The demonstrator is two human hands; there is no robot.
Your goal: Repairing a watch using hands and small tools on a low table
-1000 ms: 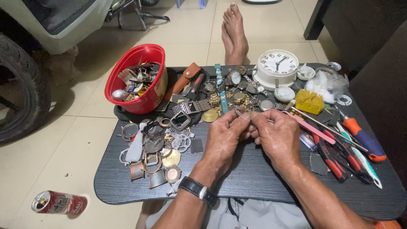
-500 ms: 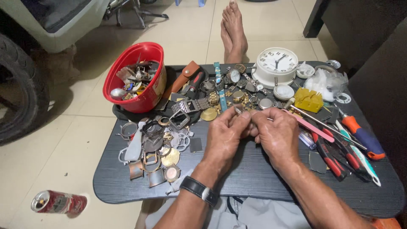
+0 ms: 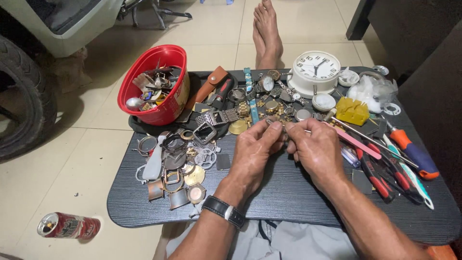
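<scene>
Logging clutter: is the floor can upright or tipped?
Tipped: the red can lies on its side on the tiles, top end facing the camera.

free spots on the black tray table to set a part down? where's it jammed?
Bare: the near strip of the table between the forearms, and the near-left edge below the watch-case pile. Crowded: the far edge around the red bowl and white clock, and the right side with the screwdrivers. Both the left hand and right hand occupy the centre.
</scene>
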